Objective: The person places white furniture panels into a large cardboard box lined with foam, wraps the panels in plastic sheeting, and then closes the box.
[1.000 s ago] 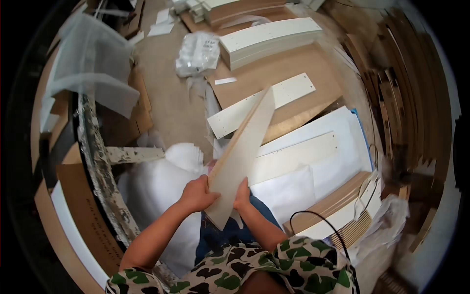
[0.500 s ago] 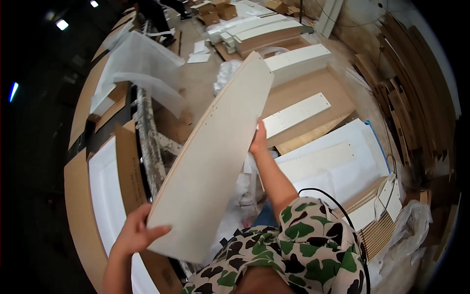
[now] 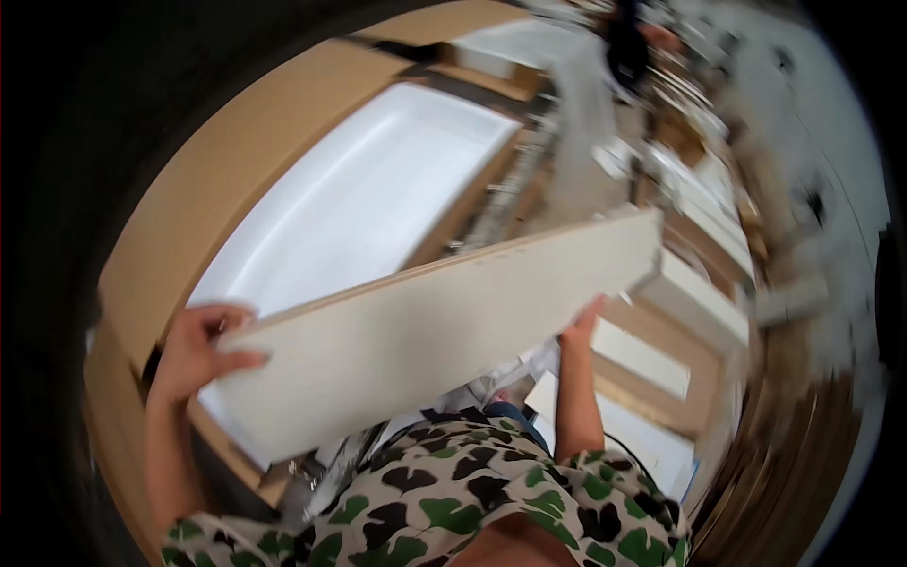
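Note:
Both of my hands hold a long off-white board (image 3: 435, 331) in front of my body, its upper edge showing bare wood colour. At the board's left end, my left hand (image 3: 200, 352) is closed on it with the thumb over its face. My right hand (image 3: 580, 326) grips the lower edge near the far right end; most of its fingers are behind the board. Just beyond the board lies a long open cardboard box (image 3: 255, 203) with a white liner (image 3: 368, 180), and the board overlaps the near part of it.
A worn metal rail (image 3: 505, 194) runs along the box's right side. To the right, a white panel (image 3: 641, 357) lies on brown cardboard, with stacked cardboard (image 3: 784, 463) beyond. Someone in dark clothing (image 3: 626, 47) stands at the back. Motion blurs the right side.
My view has turned left, bringing the lined box to the middle. The board has swung from steeply slanted to nearly level across my front, still in both hands.

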Demonstrator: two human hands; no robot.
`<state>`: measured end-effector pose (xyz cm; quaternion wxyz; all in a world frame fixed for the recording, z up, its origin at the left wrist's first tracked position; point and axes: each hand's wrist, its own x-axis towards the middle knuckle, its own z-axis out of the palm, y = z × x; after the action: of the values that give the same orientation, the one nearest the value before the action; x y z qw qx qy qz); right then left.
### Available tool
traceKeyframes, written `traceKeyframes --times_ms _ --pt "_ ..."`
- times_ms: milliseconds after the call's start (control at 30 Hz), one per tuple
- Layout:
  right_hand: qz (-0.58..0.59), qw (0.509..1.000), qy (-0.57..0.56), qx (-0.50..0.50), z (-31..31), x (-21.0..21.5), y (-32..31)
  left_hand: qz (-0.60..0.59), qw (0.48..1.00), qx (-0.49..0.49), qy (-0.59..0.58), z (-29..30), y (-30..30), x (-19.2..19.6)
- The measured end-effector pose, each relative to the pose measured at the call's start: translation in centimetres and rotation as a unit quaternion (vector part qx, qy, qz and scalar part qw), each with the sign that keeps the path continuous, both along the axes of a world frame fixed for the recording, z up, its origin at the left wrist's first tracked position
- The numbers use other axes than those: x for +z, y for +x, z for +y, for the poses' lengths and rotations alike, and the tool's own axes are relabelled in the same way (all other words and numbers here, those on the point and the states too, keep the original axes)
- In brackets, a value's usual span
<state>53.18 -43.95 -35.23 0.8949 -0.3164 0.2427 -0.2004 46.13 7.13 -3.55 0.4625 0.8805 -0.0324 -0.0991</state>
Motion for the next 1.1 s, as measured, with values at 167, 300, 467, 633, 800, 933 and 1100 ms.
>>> traceKeyframes --times_ms 167,300,467,633,800,933,1100 --pt "-0.024 0.998 -0.028 0.058 3.2 12.4 2.6 -0.052 0.855 0.321 -0.405 4.1 -0.2 -8.4" --pt "-0.023 0.989 -0.113 0.098 7.3 16.3 6.8 0.04 0.805 0.382 -0.453 6.3 -1.8 -13.4" --pt "-0.022 0.969 -0.129 0.209 12.0 16.3 15.3 0.07 0.794 0.515 -0.315 10.4 1.7 -15.7" --pt "0.029 0.946 -0.109 0.305 19.0 14.1 24.1 0.06 0.792 0.6 -0.091 17.3 6.9 -19.2" --pt "0.091 0.912 -0.12 0.381 24.8 12.7 28.8 0.111 0.823 0.336 0.445 22.9 6.7 -23.2" --pt "0.111 0.908 -0.125 0.385 28.5 12.9 30.4 0.123 0.725 0.21 0.645 26.7 5.1 -26.2" --pt "0.122 0.899 -0.146 0.395 28.9 14.5 30.7 0.04 0.849 0.478 0.22 24.5 6.0 -26.1"
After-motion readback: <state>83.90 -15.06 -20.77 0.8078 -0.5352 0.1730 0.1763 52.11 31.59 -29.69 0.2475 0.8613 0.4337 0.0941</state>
